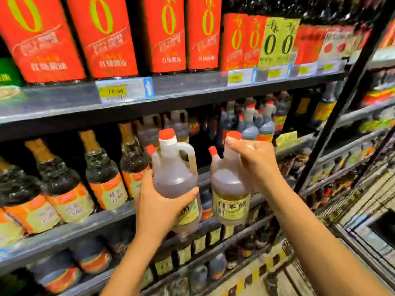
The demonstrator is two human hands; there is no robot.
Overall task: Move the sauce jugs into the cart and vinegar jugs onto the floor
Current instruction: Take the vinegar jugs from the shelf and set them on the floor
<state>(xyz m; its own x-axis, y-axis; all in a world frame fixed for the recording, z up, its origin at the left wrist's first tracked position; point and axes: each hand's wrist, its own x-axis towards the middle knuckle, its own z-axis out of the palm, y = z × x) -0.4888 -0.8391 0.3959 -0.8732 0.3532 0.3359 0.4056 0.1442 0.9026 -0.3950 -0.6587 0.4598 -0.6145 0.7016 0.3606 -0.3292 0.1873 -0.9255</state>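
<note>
Store aisle, stocked shelves [171, 92]; left hand [158, 201] fingers wrap 1 jug [173, 174], right hand [254, 163] grips another jug [228, 189], probably by handle.

left jug [174, 178] label: hand-covered | shelf tags [114, 92]: blurred | cart [367, 227]: edge-cut

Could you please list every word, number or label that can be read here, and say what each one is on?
"0": large digit on the red cartons on the top shelf.
"0": black digit on the yellow cartons.
"16.90", roughly: yellow price tag, blurred.
Label on the jug in the right hand: Chinese characters, too blurred.
Label on the jug in the left hand: partly covered, unreadable.
</note>
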